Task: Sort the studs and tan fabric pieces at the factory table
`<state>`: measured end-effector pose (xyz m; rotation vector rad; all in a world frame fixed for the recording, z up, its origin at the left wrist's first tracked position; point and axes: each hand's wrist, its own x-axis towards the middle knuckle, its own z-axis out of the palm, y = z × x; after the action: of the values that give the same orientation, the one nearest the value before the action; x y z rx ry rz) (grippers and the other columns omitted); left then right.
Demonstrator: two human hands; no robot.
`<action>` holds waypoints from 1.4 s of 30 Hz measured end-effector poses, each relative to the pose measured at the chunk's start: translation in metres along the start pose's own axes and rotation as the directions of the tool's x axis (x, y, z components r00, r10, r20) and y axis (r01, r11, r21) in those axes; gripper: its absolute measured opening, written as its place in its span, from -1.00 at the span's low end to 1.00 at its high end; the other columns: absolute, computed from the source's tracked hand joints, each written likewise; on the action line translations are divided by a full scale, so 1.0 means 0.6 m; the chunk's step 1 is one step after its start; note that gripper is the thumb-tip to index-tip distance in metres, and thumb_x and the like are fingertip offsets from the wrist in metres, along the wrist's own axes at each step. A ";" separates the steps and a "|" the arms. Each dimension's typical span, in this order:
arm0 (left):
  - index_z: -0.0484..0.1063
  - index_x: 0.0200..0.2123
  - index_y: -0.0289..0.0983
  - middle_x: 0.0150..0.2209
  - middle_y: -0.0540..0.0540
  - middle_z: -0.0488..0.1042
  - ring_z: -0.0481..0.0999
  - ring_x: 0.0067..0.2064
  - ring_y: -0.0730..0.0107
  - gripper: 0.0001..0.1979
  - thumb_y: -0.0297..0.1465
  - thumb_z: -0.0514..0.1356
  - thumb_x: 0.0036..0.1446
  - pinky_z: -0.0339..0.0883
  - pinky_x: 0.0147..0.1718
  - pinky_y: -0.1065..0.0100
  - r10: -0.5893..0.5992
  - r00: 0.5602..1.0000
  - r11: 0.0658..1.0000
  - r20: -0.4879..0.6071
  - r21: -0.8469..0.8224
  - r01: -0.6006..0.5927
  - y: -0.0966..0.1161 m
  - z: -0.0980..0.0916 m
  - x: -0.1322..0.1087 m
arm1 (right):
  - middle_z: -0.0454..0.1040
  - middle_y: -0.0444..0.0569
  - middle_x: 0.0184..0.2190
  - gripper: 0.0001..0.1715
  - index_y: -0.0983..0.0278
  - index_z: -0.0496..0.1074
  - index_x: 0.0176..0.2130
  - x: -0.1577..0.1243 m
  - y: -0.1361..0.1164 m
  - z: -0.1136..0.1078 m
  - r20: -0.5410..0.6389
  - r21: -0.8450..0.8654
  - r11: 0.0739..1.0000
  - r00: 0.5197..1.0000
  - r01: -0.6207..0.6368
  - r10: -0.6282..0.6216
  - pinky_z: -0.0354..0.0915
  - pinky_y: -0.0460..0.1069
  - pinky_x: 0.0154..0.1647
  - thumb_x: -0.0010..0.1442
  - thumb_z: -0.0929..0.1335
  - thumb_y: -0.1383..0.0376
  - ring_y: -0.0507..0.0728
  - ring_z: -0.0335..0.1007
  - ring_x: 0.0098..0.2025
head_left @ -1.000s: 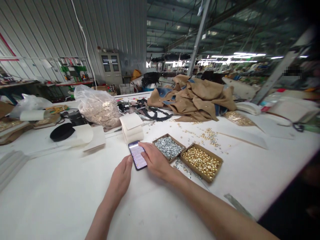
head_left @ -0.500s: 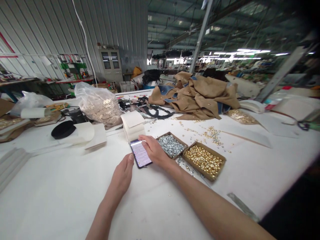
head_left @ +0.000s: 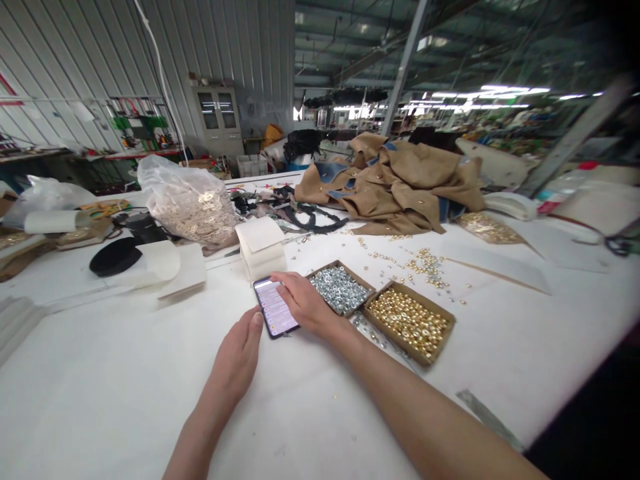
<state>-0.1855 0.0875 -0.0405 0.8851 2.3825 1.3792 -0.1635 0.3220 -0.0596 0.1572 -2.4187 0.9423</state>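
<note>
Nearest the camera, a flat metal strip (head_left: pixel 487 418) lies by the right edge of the white tabletop (head_left: pixel 100 387), and both bare forearms reach forward across the cloth. The left hand (head_left: pixel 239 355) lies palm down on the tabletop, flat and relaxed with its fingers pressed together, holding nothing; its fingertips stop just beside the near left edge of a phone (head_left: pixel 273 308). The phone lies flat in the middle of the tabletop, lit screen up. Its long axis runs away from the person, with the far end leaning a little to the left and the near end pointing back between the two hands. The right hand (head_left: pixel 306 305) rests on the phone's right side, its fingers (head_left: pixel 281 279) gently bent and close together, laid across the far part of the screen rather than closed round the phone. Just beside that hand on the right stands a shallow cardboard box of silver pieces (head_left: pixel 340 289), and touching it, further right, a box of gold pieces (head_left: pixel 411 322). Past the phone sits a folded white stack (head_left: pixel 261 248), with loose gold pieces (head_left: pixel 426 263) scattered to the right. Further left are a black disc (head_left: pixel 113 257) and a clear bag of metal parts (head_left: pixel 187 201). Behind lies a heap of tan garments (head_left: pixel 405 183), and a grey cabinet (head_left: pixel 219 123) stands at the wall.
</note>
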 end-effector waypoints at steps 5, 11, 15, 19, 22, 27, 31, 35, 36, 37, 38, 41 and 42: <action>0.39 0.45 -0.26 0.27 -0.27 0.54 0.52 0.22 0.00 -0.31 0.07 -0.12 0.63 0.27 0.31 0.04 0.002 1.000 1.000 0.003 0.023 -0.002 0.003 -0.001 0.000 | 0.55 0.07 0.32 -0.50 0.20 0.45 0.36 -0.001 -0.004 -0.004 0.020 -0.005 1.000 1.000 0.001 -0.001 0.30 0.22 0.47 0.67 0.17 0.10 0.23 0.42 0.38; 0.40 0.44 -0.25 0.25 -0.27 0.56 0.53 0.23 0.00 -0.33 0.06 -0.11 0.63 0.29 0.29 0.05 0.011 1.000 0.999 0.002 0.032 -0.011 0.009 -0.002 0.001 | 0.56 0.07 0.32 -0.49 0.22 0.46 0.35 -0.001 -0.007 -0.005 0.033 0.016 1.000 0.999 -0.008 0.007 0.29 0.23 0.47 0.67 0.17 0.10 0.24 0.43 0.36; 0.41 0.44 -0.23 0.28 -0.27 0.55 0.52 0.25 -0.03 -0.33 0.08 -0.10 0.62 0.29 0.28 0.03 0.005 1.000 1.000 -0.004 0.029 -0.005 0.005 0.001 0.001 | 0.55 0.07 0.32 -0.49 0.22 0.46 0.35 -0.002 -0.003 -0.003 0.020 0.037 0.999 1.000 -0.011 0.011 0.29 0.24 0.46 0.67 0.17 0.09 0.24 0.43 0.36; 0.40 0.44 -0.18 0.31 -0.25 0.53 0.51 0.27 -0.06 -0.34 0.09 -0.10 0.61 0.29 0.29 -0.02 -0.017 1.000 0.999 -0.001 0.049 0.017 0.001 0.003 0.002 | 0.56 0.09 0.32 -0.48 0.22 0.46 0.35 -0.003 -0.005 -0.003 0.017 0.036 0.999 1.000 -0.009 0.008 0.30 0.26 0.46 0.66 0.17 0.09 0.26 0.43 0.36; 0.40 0.44 -0.17 0.31 -0.24 0.53 0.51 0.27 -0.02 -0.35 0.08 -0.11 0.62 0.28 0.28 -0.01 -0.011 1.000 0.999 0.001 0.051 0.011 0.000 0.003 0.002 | 0.55 0.09 0.32 -0.48 0.21 0.45 0.36 -0.003 -0.007 -0.005 0.018 0.025 1.000 1.000 -0.004 0.004 0.31 0.26 0.46 0.67 0.16 0.09 0.26 0.43 0.36; 0.39 0.44 -0.17 0.31 -0.22 0.53 0.49 0.27 0.04 -0.36 0.06 -0.10 0.63 0.27 0.28 0.02 -0.002 1.000 0.999 -0.005 0.054 0.002 0.000 0.004 0.002 | 0.55 0.08 0.33 -0.49 0.21 0.45 0.36 -0.004 -0.005 -0.004 0.022 0.018 1.000 1.000 0.001 -0.002 0.29 0.24 0.48 0.66 0.17 0.09 0.25 0.42 0.38; 0.41 0.43 -0.15 0.31 -0.18 0.53 0.47 0.31 0.07 -0.38 0.07 -0.10 0.63 0.25 0.32 0.02 0.004 1.000 0.999 -0.005 0.048 -0.004 -0.002 0.005 0.003 | 0.55 0.09 0.33 -0.49 0.21 0.45 0.36 -0.005 -0.006 -0.004 0.020 0.017 1.000 1.000 0.003 -0.003 0.29 0.25 0.48 0.66 0.17 0.09 0.25 0.42 0.38; 0.40 0.43 -0.16 0.29 -0.19 0.53 0.47 0.31 0.04 -0.38 0.06 -0.10 0.64 0.25 0.32 0.01 0.008 1.000 0.998 -0.008 0.066 -0.008 -0.005 0.006 0.003 | 0.55 0.10 0.32 -0.49 0.22 0.45 0.36 -0.005 -0.008 -0.006 0.018 0.020 1.000 1.000 0.010 -0.010 0.30 0.26 0.47 0.66 0.18 0.09 0.26 0.42 0.37; 0.40 0.43 -0.16 0.29 -0.19 0.54 0.46 0.31 0.04 -0.38 0.06 -0.10 0.64 0.24 0.33 0.01 0.011 1.000 0.998 -0.007 0.069 -0.011 -0.005 0.006 0.002 | 0.55 0.10 0.32 -0.49 0.22 0.45 0.36 -0.005 -0.009 -0.006 0.017 0.022 1.000 1.000 0.012 -0.012 0.30 0.26 0.47 0.66 0.18 0.09 0.25 0.42 0.37; 0.40 0.43 -0.16 0.28 -0.19 0.54 0.47 0.31 0.04 -0.39 0.05 -0.09 0.64 0.24 0.33 0.01 0.016 1.000 0.997 -0.005 0.069 -0.015 -0.005 0.006 0.002 | 0.55 0.10 0.32 -0.49 0.21 0.45 0.36 -0.006 -0.009 -0.006 0.016 0.023 1.000 1.000 0.013 -0.013 0.30 0.26 0.47 0.66 0.18 0.09 0.25 0.42 0.36; 0.40 0.43 -0.16 0.29 -0.19 0.54 0.47 0.31 0.04 -0.39 0.04 -0.09 0.64 0.24 0.33 0.01 0.021 1.000 0.998 -0.003 0.065 -0.021 -0.005 0.006 0.001 | 0.55 0.09 0.32 -0.49 0.21 0.45 0.36 -0.006 -0.009 -0.006 0.016 0.023 1.000 1.000 0.012 -0.013 0.30 0.26 0.47 0.66 0.18 0.09 0.25 0.42 0.37; 0.40 0.44 -0.17 0.29 -0.20 0.54 0.48 0.30 0.05 -0.39 0.04 -0.09 0.64 0.24 0.33 0.02 0.031 1.000 0.998 -0.003 0.056 -0.031 -0.007 0.006 0.001 | 0.56 0.09 0.31 -0.50 0.21 0.45 0.36 -0.006 -0.007 -0.004 0.018 0.016 1.000 1.000 0.007 -0.007 0.30 0.25 0.47 0.66 0.18 0.10 0.25 0.42 0.37; 0.40 0.44 -0.17 0.29 -0.21 0.53 0.48 0.30 0.05 -0.39 0.05 -0.09 0.64 0.24 0.34 0.02 0.032 0.999 0.998 -0.006 0.056 -0.031 -0.008 0.006 0.001 | 0.56 0.08 0.31 -0.50 0.21 0.45 0.36 -0.006 -0.006 -0.004 0.017 0.013 1.000 1.000 0.006 -0.006 0.30 0.25 0.47 0.66 0.18 0.11 0.25 0.42 0.37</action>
<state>-0.1859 0.0887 -0.0467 0.9379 2.4332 1.3344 -0.1584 0.3204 -0.0577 0.1777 -2.4265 0.9575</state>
